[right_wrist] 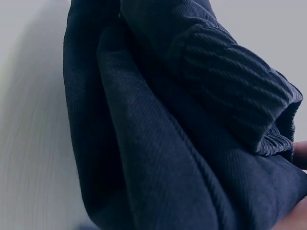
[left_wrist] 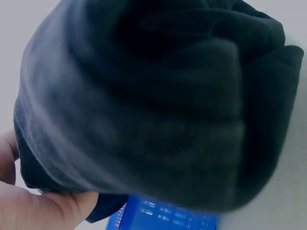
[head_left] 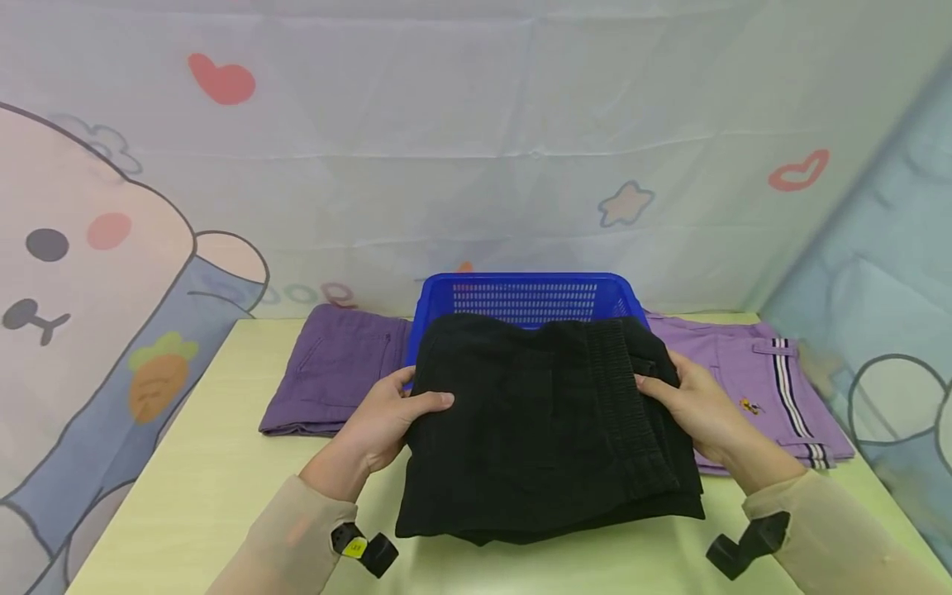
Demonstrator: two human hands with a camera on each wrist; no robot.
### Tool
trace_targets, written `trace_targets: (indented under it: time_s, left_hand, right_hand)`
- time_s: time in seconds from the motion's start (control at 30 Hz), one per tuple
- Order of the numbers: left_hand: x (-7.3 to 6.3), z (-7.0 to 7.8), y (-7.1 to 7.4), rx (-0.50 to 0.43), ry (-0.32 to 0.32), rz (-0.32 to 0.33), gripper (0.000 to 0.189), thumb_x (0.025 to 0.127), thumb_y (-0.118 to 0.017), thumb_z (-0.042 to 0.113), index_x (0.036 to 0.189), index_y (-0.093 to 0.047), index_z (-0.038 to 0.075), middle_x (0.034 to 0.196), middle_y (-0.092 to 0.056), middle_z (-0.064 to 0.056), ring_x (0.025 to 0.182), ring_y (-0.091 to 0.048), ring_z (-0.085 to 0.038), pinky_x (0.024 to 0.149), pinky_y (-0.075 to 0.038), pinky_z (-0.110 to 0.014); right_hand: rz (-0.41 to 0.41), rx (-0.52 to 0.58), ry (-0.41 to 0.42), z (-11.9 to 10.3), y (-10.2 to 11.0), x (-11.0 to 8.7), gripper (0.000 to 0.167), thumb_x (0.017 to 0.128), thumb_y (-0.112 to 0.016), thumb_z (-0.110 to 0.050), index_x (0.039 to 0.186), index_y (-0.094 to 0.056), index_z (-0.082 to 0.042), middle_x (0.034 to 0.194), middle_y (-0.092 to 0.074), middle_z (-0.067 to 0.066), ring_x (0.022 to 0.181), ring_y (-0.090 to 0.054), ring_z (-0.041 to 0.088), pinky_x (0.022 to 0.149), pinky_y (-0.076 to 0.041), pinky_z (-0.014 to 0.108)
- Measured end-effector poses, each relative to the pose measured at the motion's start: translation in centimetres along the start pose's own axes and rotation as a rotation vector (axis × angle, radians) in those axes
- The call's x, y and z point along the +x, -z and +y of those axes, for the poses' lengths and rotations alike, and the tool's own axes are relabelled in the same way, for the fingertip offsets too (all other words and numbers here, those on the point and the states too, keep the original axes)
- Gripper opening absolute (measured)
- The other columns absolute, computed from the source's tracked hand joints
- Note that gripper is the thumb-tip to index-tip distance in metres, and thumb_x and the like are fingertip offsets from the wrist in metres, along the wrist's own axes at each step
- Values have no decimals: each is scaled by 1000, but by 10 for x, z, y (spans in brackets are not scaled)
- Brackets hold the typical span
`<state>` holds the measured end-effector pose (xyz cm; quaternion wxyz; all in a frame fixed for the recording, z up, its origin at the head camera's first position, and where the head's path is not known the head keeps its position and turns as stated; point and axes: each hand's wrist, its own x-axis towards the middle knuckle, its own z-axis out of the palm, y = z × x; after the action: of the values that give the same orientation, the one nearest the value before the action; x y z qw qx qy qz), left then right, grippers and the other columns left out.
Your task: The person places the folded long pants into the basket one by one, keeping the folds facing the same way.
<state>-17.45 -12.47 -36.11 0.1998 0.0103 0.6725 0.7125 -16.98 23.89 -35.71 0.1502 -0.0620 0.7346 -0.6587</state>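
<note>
Folded black pants (head_left: 521,421) with a ribbed elastic waistband are held up between my two hands, in front of the blue basket (head_left: 524,279). My left hand (head_left: 383,420) grips their left side, thumb on top and fingers underneath. On the waistband side, my right hand (head_left: 699,405) pinches the right edge, its thumb over the cloth. In the left wrist view the thick folded layers of the pants (left_wrist: 144,110) fill most of the picture. The right wrist view shows the ribbed waistband (right_wrist: 235,86) and the loose layers below it. The pants hide the basket's front.
Folded dark purple pants (head_left: 342,368) lie left of the basket on the pale yellow table (head_left: 208,496). At the right lie folded lilac pants (head_left: 744,388) with striped trim. A printed cloth backdrop (head_left: 446,182) hangs behind the table.
</note>
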Motion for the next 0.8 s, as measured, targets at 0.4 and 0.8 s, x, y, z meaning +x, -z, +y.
trace_targets:
  time_s: [0.4, 0.8]
  left_hand:
    - [2, 4, -3, 14, 3, 42, 58, 85, -66, 15, 136, -41, 0, 121, -60, -18, 88, -68, -18, 80, -56, -34]
    - [4, 7, -2, 11, 8, 100, 60, 86, -67, 17, 137, -40, 2, 123, -59, -18, 88, -68, -17, 80, -56, -33]
  right_hand:
    - [50, -7, -20, -5, 1, -2, 61, 96, -54, -25, 142, -23, -2, 98, -68, -3, 83, -70, 20, 71, -58, 42]
    - [63, 22, -38, -10, 1, 3, 46, 95, -56, -24, 133, -34, -11, 95, -69, -4, 80, -70, 18, 70, -58, 40]
